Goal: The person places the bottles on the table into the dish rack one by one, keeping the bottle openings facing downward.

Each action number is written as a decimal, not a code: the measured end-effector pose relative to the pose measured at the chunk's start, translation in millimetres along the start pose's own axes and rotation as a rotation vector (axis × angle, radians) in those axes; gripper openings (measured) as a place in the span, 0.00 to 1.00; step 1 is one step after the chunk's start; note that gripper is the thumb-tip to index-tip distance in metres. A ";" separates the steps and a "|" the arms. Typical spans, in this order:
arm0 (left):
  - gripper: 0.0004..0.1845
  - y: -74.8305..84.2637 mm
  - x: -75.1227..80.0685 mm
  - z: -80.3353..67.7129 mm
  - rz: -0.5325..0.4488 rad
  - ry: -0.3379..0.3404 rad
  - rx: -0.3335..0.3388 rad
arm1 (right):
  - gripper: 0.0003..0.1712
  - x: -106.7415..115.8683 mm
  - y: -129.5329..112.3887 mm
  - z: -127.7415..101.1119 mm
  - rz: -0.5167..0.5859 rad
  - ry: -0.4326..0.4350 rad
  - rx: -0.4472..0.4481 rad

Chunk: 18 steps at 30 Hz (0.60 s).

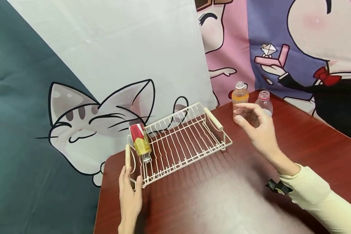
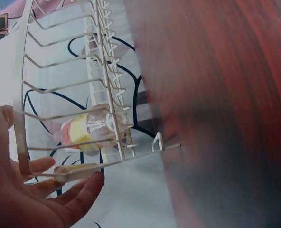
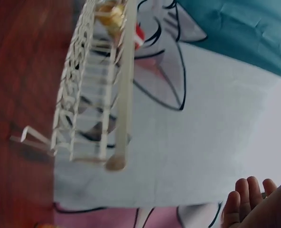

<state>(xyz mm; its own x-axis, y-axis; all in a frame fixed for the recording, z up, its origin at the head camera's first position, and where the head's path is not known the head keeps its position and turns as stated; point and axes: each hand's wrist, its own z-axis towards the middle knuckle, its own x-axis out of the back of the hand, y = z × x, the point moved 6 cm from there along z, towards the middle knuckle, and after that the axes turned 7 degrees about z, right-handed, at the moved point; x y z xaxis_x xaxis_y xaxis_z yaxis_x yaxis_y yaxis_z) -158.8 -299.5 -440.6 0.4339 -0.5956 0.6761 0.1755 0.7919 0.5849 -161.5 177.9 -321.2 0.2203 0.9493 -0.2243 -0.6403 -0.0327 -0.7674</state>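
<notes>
A cream wire dish rack (image 1: 175,139) with wooden handles stands on the table. At its left end a clear bottle with a red and yellow label (image 1: 140,141) leans against the wires, its neck toward the front. My left hand (image 1: 130,191) is at the left handle (image 1: 127,156), thumb and fingers spread either side of the rack's corner. In the left wrist view the fingertips (image 2: 90,190) overlap that handle. My right hand (image 1: 261,126), fingers loosely bent and thumb apart, is raised with nothing in it. Behind it are an orange-banded bottle (image 1: 240,97) and a pink-ringed bottle (image 1: 264,100).
The dark red wooden table (image 1: 210,195) carries all of these. A cartoon-printed cloth (image 1: 152,48) hangs right behind its back edge. A black watch-like strap (image 1: 279,187) shows beneath the right wrist, by the pale sleeve (image 1: 310,188).
</notes>
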 end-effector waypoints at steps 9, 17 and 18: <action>0.30 -1.5 11.8 -5.5 0.026 0.038 -0.013 | 0.18 31.0 22.8 15.7 -0.099 0.090 -0.031; 0.29 -0.8 36.0 -2.5 0.051 0.118 -0.063 | 0.24 53.0 46.5 27.8 -0.284 0.061 -0.103; 0.29 -0.9 39.3 -1.2 0.064 0.118 -0.065 | 0.26 54.7 50.3 28.0 -0.304 0.048 -0.123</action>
<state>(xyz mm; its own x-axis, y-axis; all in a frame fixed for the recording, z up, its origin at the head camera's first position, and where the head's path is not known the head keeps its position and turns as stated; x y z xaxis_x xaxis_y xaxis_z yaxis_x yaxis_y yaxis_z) -140.9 -323.5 -415.2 0.5465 -0.5266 0.6512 0.1992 0.8370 0.5097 -202.3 237.0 -355.3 0.4237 0.9058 0.0004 -0.4473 0.2096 -0.8695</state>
